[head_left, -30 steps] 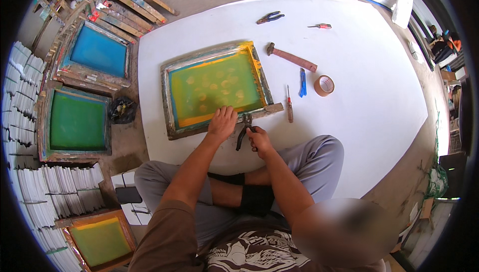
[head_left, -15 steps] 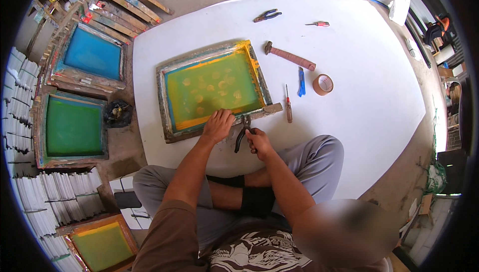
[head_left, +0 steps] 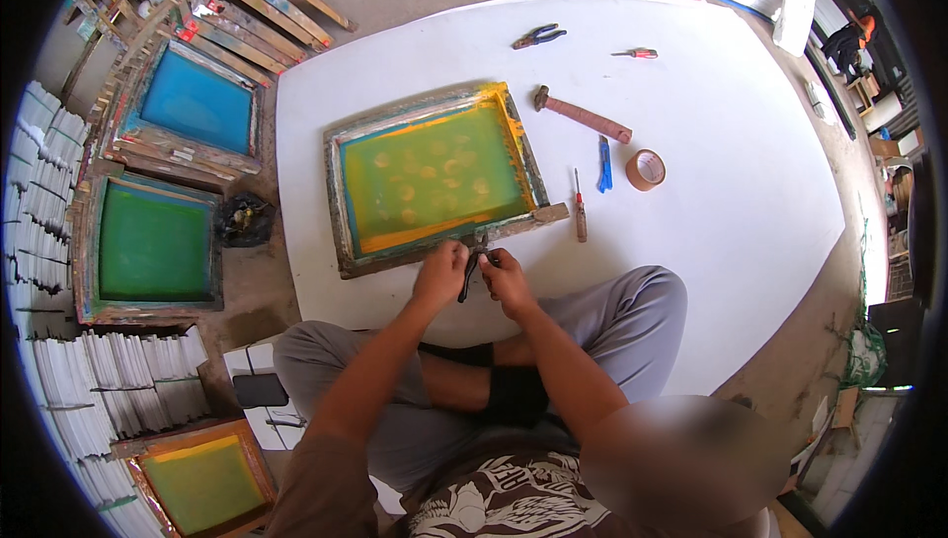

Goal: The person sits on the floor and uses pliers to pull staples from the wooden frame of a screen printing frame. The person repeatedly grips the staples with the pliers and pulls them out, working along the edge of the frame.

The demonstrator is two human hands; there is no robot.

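A wooden screen printing frame (head_left: 533, 158) with a yellow-green mesh lies in front of me on the white sheet. At its near edge my right hand (head_left: 508, 283) is closed round black-handled pliers (head_left: 465, 286), whose jaws point toward the frame's near bar. My left hand (head_left: 441, 273) is right beside the pliers, its fingers curled together; what they hold, if anything, is hidden. A piece of wood (head_left: 551, 213) juts out at the frame's near right corner.
Right of the frame lie a hammer (head_left: 585, 120), a blue cutter knife (head_left: 604, 165), a roll of brown tape (head_left: 646, 170) and a screwdriver (head_left: 581, 212). Farther off are other pliers (head_left: 539, 37) and a second screwdriver (head_left: 635, 53). More screens, one green (head_left: 158, 244), stand left.
My left hand has left the frame's near bar and come back toward me, beside the pliers, its fingers now curled. The right hand still grips the pliers. The whole view has shifted slightly.
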